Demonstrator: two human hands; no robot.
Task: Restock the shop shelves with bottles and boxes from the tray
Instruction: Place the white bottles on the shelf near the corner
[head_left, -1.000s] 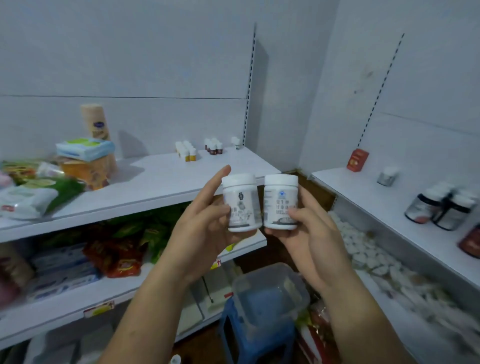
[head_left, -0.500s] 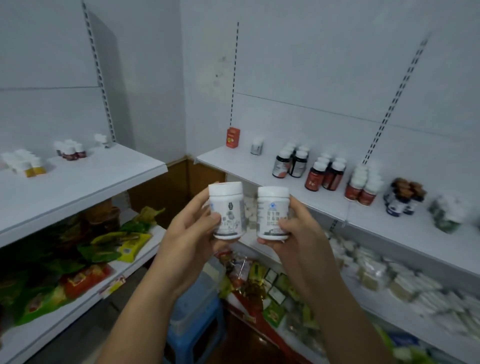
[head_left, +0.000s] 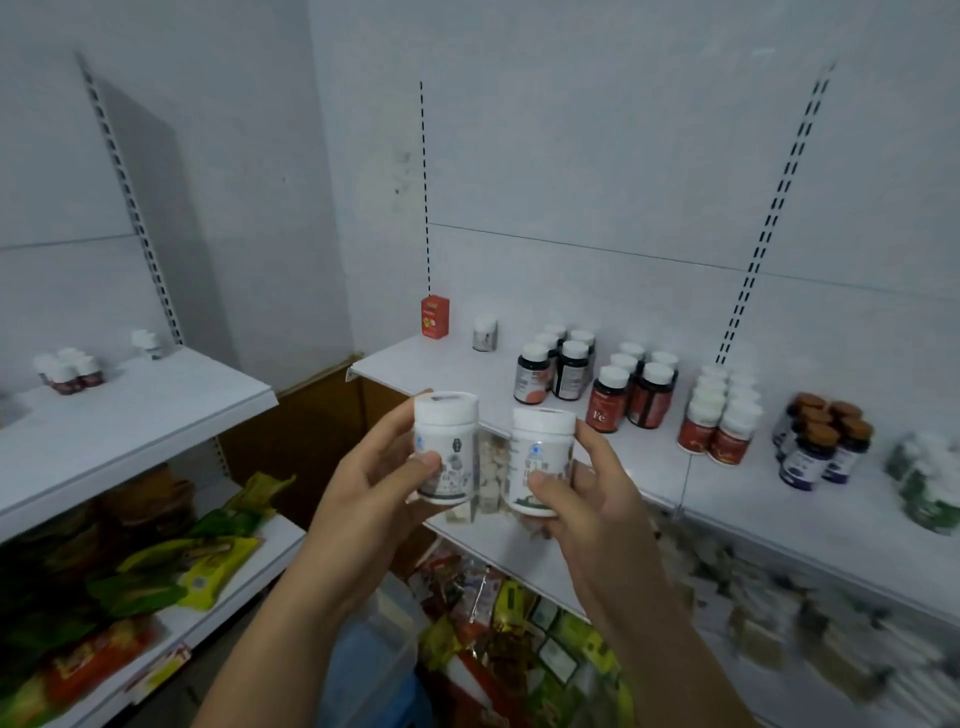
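Two white-capped bottles, upright, side by side, not touching: first bottle (head_left: 445, 449) gripped by the left hand (head_left: 374, 493), second bottle (head_left: 540, 462) by the right hand (head_left: 587, 499), both held before the stocked shelf (head_left: 415, 361); hazard, I judge, a careless set-down toppling the dark bottles (head_left: 553, 364) crowded there.

The tray (head_left: 390, 616) is mostly hidden; lower-shelf packets (head_left: 779, 631) are blurred.

Single head-worn wide-angle view; faces forward, slightly down into corner between left shelf (head_left: 156, 410) and right shelf (head_left: 649, 460); both near.
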